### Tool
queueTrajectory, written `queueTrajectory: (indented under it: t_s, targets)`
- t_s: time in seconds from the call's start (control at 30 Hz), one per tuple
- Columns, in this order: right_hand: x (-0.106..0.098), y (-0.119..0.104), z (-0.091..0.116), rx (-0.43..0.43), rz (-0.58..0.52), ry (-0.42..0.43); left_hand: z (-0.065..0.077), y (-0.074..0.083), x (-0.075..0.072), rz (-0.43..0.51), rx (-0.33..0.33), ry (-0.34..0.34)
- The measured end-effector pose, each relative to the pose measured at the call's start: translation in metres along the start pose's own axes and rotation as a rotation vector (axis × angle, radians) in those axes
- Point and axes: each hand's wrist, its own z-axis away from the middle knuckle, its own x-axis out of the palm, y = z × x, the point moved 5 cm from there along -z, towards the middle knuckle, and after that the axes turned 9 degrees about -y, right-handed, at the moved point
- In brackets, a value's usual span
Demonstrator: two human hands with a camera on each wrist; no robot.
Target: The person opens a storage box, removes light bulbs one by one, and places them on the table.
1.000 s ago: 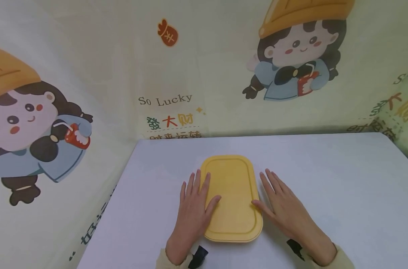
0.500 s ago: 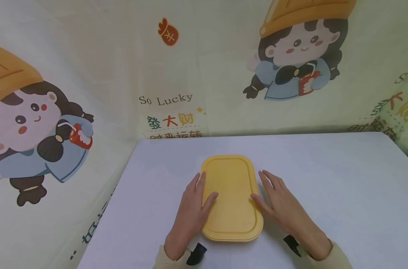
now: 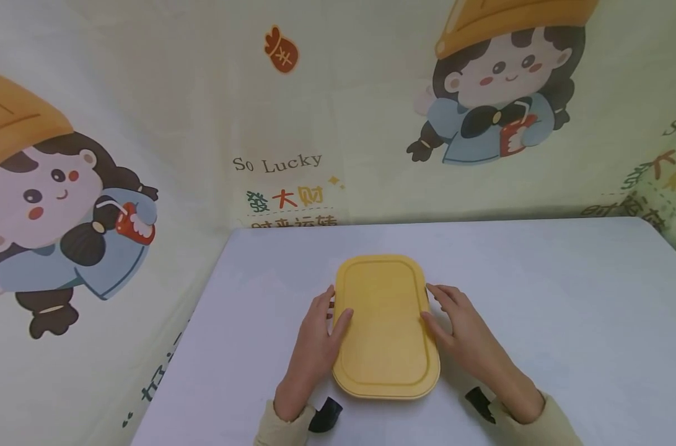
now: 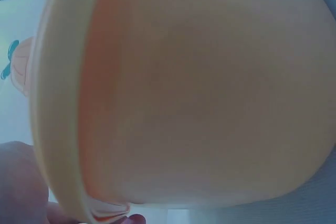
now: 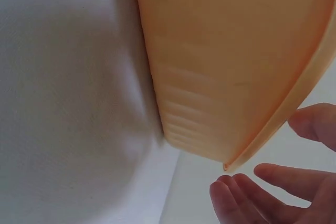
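A yellow lidded box (image 3: 386, 328), rectangular with rounded corners, lies on the white table in the head view. My left hand (image 3: 313, 350) holds the lid's left edge, thumb on top and fingertips bent in at the side. The left wrist view shows that box (image 4: 210, 93) close up, with its thick rim (image 4: 55, 98) between thumb and fingers. On the right side, my right hand (image 3: 468, 328) rests its thumb on the rim. In the right wrist view, the bent fingers (image 5: 231, 198) stay slightly apart from the rim. The box's contents are hidden.
The white table (image 3: 549, 279) extends to both sides of the box. Behind it hangs a printed cloth backdrop (image 3: 371, 124) with cartoon figures and lettering. A black strap (image 3: 326, 415) shows at the left wrist, another (image 3: 480, 405) at the right.
Both hands have gone from flat, spread fingers to bent fingers at the box's sides. The left hand has drawn off the lid's top toward its edge. The lid stays on.
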Motion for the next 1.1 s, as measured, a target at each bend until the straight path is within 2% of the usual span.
queueTrajectory:
  t_s: [0.13,0.27,0.5,0.63,0.8,0.97,1.1]
  targets:
    - [0.002,0.003,-0.001,0.000,-0.026,0.009,-0.003,-0.004,-0.002,0.043,0.024,0.038]
    - [0.004,0.005,-0.002,-0.015,-0.061,0.017,-0.005,-0.008,-0.004,0.091,0.022,0.052]
    - [0.003,0.006,-0.003,-0.041,-0.186,0.034,-0.008,-0.021,-0.004,0.155,-0.043,0.052]
    - [0.005,0.008,-0.004,-0.037,-0.217,0.032,-0.010,-0.026,-0.005,0.201,-0.075,0.046]
    - [0.006,0.011,-0.006,-0.046,-0.234,0.035,-0.013,-0.032,-0.005,0.318,-0.108,0.008]
    - [0.006,0.018,-0.004,0.017,-0.327,-0.014,-0.013,-0.039,-0.001,0.468,-0.143,-0.035]
    - [0.005,0.023,-0.003,0.069,-0.420,-0.067,-0.014,-0.042,0.001,0.529,-0.160,-0.047]
